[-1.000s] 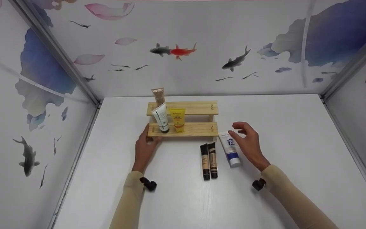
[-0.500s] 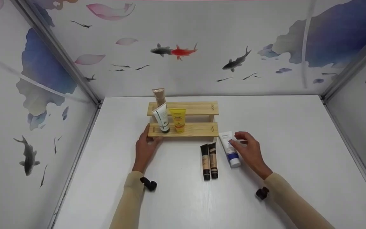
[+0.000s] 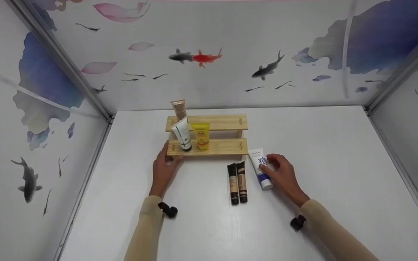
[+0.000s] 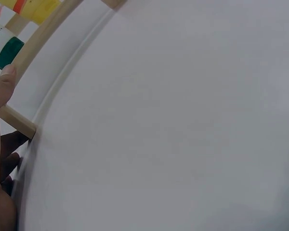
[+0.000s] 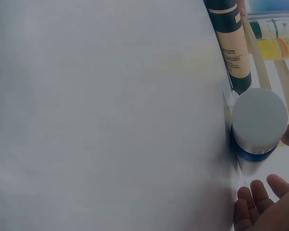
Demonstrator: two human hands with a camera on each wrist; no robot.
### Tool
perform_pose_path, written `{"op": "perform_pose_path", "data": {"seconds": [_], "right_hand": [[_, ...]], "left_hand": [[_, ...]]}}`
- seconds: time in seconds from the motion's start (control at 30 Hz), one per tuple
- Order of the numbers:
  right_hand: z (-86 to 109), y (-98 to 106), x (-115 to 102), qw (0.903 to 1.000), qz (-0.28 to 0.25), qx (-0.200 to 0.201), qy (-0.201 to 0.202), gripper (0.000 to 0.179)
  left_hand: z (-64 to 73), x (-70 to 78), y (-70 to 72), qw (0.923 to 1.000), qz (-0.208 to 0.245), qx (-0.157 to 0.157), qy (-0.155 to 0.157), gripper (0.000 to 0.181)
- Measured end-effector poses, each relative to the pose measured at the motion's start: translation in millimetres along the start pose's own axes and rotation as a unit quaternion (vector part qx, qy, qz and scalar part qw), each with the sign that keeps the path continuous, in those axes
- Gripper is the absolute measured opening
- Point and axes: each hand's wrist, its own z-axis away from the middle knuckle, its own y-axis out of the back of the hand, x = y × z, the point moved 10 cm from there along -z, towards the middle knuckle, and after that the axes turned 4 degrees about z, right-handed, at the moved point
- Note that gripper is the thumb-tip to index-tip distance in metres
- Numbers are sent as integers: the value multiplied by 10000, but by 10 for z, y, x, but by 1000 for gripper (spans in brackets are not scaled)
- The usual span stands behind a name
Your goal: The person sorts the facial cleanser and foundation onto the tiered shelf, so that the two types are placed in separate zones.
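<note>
My left hand (image 3: pixel 163 172) grips the left end of a two-tier wooden rack (image 3: pixel 227 146), with the thumb on its lower front edge in the left wrist view. On the lower step stand a white tube with a dark green cap (image 3: pixel 182 136) and a yellow tube (image 3: pixel 202 137). A tan tube (image 3: pixel 179 109) is on the upper step. My right hand (image 3: pixel 283 175) is at a white squeeze tube with a blue band (image 3: pixel 256 158) lying on the table. Its thumb overlaps the tube; in the right wrist view the loosely bent fingers (image 5: pixel 260 195) stand apart from it.
Two slim black-capped beige tubes (image 3: pixel 233 183) lie side by side between the rack and the white tube. The white table (image 3: pixel 201 232) is enclosed by printed panels (image 3: pixel 230 29) at the back and sides.
My right hand has come down and toward the white squeeze tube, its thumb now over the tube's middle. My left hand and the rack keep their place.
</note>
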Motion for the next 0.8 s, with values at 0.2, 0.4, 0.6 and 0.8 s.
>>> {"op": "perform_pose_path", "data": {"seconds": [0.2, 0.4, 0.6, 0.8], "right_hand": [[15, -6, 29, 9999, 140, 46, 38, 59], [24, 14, 33, 9996, 169, 132, 200, 58], [17, 9, 71, 9995, 188, 104, 231, 58], [-3, -9, 56, 9992, 182, 132, 344, 57]], "left_hand": [[-1, -10, 2, 10000, 10, -8, 73, 104], [-7, -14, -6, 10000, -40, -9, -42, 102], [-6, -22, -17, 9999, -45, -68, -70, 100], [-10, -28, 10, 10000, 28, -59, -59, 103]]}}
